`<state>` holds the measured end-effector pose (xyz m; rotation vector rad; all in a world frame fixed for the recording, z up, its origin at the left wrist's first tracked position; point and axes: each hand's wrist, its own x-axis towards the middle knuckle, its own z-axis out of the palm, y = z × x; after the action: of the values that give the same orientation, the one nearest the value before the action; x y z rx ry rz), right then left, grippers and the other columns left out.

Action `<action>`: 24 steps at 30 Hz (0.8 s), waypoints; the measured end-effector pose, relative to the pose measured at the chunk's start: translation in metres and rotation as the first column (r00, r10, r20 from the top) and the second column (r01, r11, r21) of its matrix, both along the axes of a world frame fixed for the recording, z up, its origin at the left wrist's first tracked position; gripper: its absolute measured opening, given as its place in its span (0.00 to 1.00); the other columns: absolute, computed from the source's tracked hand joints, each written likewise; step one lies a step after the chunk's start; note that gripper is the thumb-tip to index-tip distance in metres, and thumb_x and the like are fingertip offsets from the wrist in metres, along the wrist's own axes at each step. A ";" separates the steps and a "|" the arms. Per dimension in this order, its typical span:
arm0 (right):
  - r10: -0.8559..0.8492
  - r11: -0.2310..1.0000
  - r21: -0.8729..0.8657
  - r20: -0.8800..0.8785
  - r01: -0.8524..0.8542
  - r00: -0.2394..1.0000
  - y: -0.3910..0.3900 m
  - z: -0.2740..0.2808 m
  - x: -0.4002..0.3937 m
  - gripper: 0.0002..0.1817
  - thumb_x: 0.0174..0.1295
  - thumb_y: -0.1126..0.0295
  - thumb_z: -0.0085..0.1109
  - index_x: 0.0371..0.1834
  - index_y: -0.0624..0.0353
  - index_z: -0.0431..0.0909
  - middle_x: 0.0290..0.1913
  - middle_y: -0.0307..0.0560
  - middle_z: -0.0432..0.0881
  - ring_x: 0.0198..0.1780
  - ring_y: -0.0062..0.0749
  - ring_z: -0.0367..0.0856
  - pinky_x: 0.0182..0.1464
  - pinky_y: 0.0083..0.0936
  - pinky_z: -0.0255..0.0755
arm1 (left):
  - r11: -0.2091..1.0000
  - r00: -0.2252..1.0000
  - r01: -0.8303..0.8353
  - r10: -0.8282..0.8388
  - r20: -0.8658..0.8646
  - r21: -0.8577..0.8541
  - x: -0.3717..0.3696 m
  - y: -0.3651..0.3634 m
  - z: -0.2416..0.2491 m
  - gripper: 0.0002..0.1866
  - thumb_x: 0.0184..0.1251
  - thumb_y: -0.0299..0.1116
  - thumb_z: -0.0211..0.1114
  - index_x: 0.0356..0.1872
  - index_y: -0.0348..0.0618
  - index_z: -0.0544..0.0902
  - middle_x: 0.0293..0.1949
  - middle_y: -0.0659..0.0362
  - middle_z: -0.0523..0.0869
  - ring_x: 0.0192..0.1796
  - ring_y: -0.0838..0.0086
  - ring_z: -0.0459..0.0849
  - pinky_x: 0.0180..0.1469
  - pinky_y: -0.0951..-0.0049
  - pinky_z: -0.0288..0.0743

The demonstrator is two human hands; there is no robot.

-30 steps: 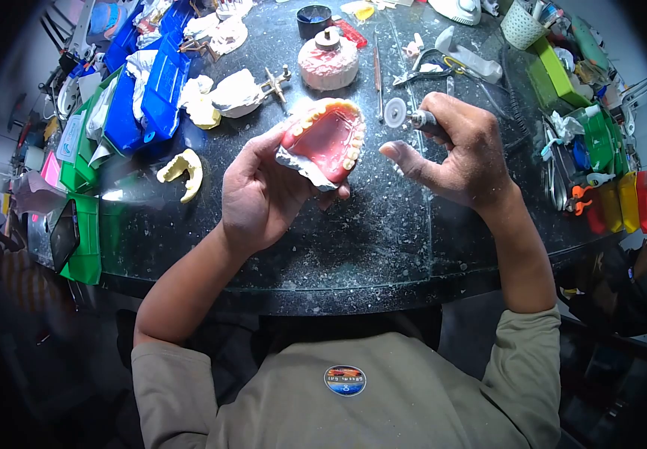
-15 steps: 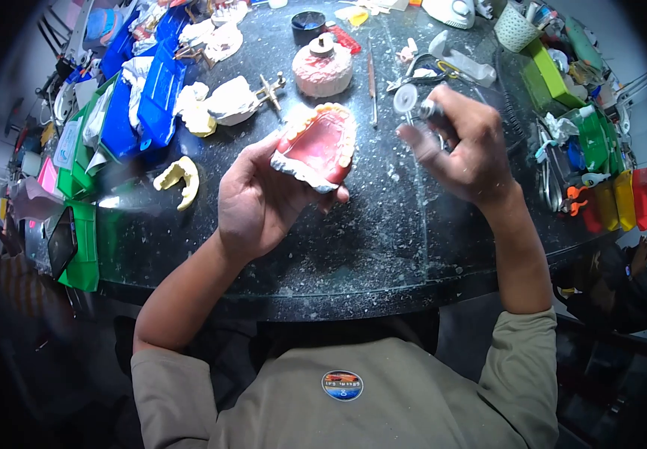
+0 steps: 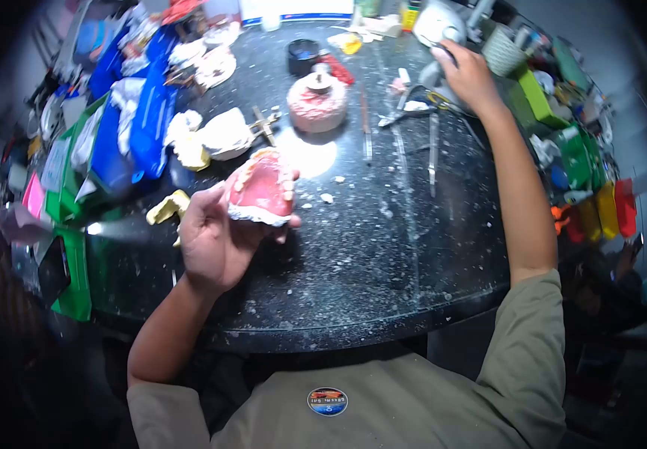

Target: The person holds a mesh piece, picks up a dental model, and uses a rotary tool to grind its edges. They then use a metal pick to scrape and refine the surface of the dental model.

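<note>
My left hand (image 3: 218,243) grips a denture on a plaster model (image 3: 262,196), tilted up so its pink base and row of teeth face me. White plaster shows along its lower edge. At the far right of the bench my right hand (image 3: 473,75) is stretched out to a white machine with a round knob (image 3: 452,35). Its fingers are bent close together beside the knob; what they hold, if anything, is too small to make out. Below that hand lie a slim metal instrument (image 3: 433,153) and scissors-like tools with yellow handles (image 3: 439,99).
A pink-and-white flask-like block (image 3: 316,103), a black cup (image 3: 303,56) and plaster pieces (image 3: 226,135) stand ahead. A yellow horseshoe-shaped piece (image 3: 166,207) lies by my left hand. Blue bins (image 3: 147,123) line the left, coloured bins (image 3: 606,213) the right. White debris dots the black bench.
My right hand has moved forward and right to the white machine; the handpiece with a disc it held no longer shows clearly. My left hand has shifted left and lower with the denture.
</note>
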<state>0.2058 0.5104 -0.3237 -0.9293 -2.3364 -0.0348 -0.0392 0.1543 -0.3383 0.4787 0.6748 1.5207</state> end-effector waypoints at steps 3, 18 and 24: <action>-0.056 0.989 -0.132 0.052 0.063 0.997 0.003 -0.018 -0.003 0.20 0.69 0.54 0.51 0.53 0.58 0.79 0.51 0.61 0.82 0.54 0.58 0.79 0.55 0.42 0.72 | 1.000 0.999 -0.010 0.010 0.045 0.005 -0.002 -0.002 0.005 0.36 0.72 0.50 0.40 0.73 0.33 0.58 0.67 0.36 0.69 0.47 0.52 0.85 0.46 0.64 0.80; -0.111 0.983 0.146 0.004 0.109 0.994 -0.012 0.001 0.018 0.18 0.69 0.57 0.55 0.56 0.54 0.77 0.48 0.54 0.80 0.45 0.49 0.80 0.51 0.38 0.72 | 0.994 0.998 0.062 -0.060 -0.029 0.095 0.004 -0.010 0.016 0.45 0.47 0.30 0.57 0.72 0.29 0.54 0.66 0.38 0.70 0.54 0.52 0.83 0.61 0.60 0.75; -0.015 0.996 -0.086 -0.225 -0.005 0.974 -0.069 0.027 0.035 0.20 0.61 0.71 0.67 0.51 0.59 0.68 0.40 0.45 0.75 0.27 0.27 0.73 0.34 0.28 0.72 | 0.998 0.990 0.061 -0.057 -0.126 0.035 0.006 -0.011 0.016 0.45 0.44 0.23 0.59 0.72 0.33 0.56 0.64 0.42 0.73 0.52 0.59 0.85 0.54 0.67 0.79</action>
<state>0.2409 0.4417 -0.2971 -0.9296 -2.1385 0.1624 -0.0332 0.1433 -0.3226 0.6223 0.7235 1.4588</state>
